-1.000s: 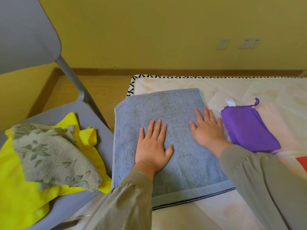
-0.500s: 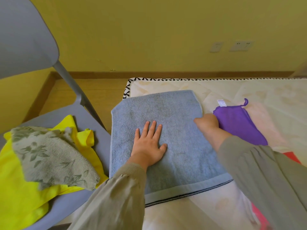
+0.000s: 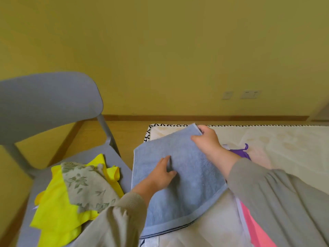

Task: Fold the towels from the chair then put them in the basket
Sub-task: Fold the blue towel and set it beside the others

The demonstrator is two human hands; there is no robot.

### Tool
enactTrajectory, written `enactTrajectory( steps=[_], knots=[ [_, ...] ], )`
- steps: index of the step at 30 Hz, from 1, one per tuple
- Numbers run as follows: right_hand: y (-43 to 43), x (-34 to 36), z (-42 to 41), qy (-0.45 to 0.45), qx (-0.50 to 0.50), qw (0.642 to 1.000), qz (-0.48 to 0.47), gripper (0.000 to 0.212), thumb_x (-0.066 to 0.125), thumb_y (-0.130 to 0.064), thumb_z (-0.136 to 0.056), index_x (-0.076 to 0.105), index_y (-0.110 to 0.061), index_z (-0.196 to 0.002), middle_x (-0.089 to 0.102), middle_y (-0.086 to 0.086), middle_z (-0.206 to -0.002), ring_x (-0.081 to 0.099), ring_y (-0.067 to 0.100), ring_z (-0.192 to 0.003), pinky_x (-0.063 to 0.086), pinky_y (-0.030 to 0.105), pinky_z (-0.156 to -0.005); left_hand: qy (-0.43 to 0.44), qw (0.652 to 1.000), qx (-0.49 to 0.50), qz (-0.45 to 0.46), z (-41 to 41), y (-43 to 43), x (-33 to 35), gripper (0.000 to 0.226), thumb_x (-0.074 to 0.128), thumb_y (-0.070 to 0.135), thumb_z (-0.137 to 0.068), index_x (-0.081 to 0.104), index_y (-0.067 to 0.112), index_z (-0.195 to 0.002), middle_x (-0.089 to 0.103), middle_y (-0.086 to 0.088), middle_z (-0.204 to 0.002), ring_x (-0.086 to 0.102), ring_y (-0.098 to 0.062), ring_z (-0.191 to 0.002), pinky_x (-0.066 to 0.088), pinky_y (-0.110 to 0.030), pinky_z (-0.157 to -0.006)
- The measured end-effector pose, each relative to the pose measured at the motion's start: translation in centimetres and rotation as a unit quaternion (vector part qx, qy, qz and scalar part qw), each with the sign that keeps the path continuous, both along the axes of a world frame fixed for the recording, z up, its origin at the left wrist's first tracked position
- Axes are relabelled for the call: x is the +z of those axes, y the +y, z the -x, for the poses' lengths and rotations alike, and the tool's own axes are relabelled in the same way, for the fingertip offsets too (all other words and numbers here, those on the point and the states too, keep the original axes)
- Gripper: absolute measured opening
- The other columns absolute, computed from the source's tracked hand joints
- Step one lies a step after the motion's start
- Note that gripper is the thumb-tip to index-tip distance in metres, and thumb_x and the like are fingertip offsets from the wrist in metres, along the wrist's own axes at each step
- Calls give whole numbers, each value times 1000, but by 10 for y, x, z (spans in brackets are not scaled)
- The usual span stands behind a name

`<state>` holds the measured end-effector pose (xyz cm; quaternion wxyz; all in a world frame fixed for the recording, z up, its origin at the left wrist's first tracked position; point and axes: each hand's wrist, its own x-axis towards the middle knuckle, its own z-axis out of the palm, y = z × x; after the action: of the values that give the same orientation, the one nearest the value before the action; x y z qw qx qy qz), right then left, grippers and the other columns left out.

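A blue towel (image 3: 185, 189) lies on the mattress (image 3: 277, 139) in front of me. My right hand (image 3: 206, 141) grips its far right corner and lifts that side off the bed. My left hand (image 3: 160, 173) rests flat on the towel's middle, fingers straight. A grey chair (image 3: 53, 107) at the left carries a floral grey-green towel (image 3: 87, 186) on top of a yellow towel (image 3: 58, 213). A folded purple towel (image 3: 240, 152) lies behind my right forearm, mostly hidden. No basket is in view.
Pink fabric (image 3: 254, 223) shows at the lower right under my right sleeve. The mattress edge has a black-and-white trim (image 3: 167, 125). Beyond it are wooden floor (image 3: 124, 129) and a yellow wall with sockets (image 3: 250, 94).
My right hand left the towel's right edge, took its far right corner and raised it. My left hand stayed on the towel. The camera tilted up, showing more wall and chair back.
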<state>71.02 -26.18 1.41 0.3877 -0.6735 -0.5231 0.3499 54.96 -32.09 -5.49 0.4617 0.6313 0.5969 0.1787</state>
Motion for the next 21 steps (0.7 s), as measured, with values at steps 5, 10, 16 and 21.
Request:
enactTrajectory(
  steps=[5, 10, 16, 21],
  knots=[
    [-15, 103, 27, -39, 167, 984, -54, 17, 59, 5, -80, 69, 0, -92, 56, 5, -79, 46, 13, -73, 34, 24, -61, 33, 986, 34, -161, 19, 3, 101, 65, 48, 19, -97, 12, 14, -152, 13, -2, -159, 11, -15, -146, 11, -25, -113],
    [-50, 196, 49, -156, 258, 948, -97, 14, 75, -5, -74, 73, -8, -88, 61, -3, -69, 50, 7, -62, 37, 14, -53, 51, 948, 119, -290, 42, -16, 197, 78, 54, 9, -89, 8, 14, -152, 11, -7, -159, 7, -18, -147, 12, -31, -117],
    [-118, 272, 74, -224, 271, 919, -181, 15, 78, -5, -69, 72, -14, -79, 58, -8, -63, 49, 7, -62, 37, 19, -54, 110, 930, 80, -342, 66, -71, 286, 44, 71, 19, -79, 61, 11, -121, 54, -8, -130, 43, -24, -126, 37, -31, -100],
    [-174, 316, 94, -266, 219, 901, -263, 22, 77, -6, -67, 63, -23, -68, 58, -6, -67, 53, 13, -67, 38, 22, -58, 139, 900, 165, -379, 86, -131, 343, 28, 69, 27, -80, 48, 20, -62, 46, 5, -58, 45, -18, -60, 29, -26, -46]
  ],
)
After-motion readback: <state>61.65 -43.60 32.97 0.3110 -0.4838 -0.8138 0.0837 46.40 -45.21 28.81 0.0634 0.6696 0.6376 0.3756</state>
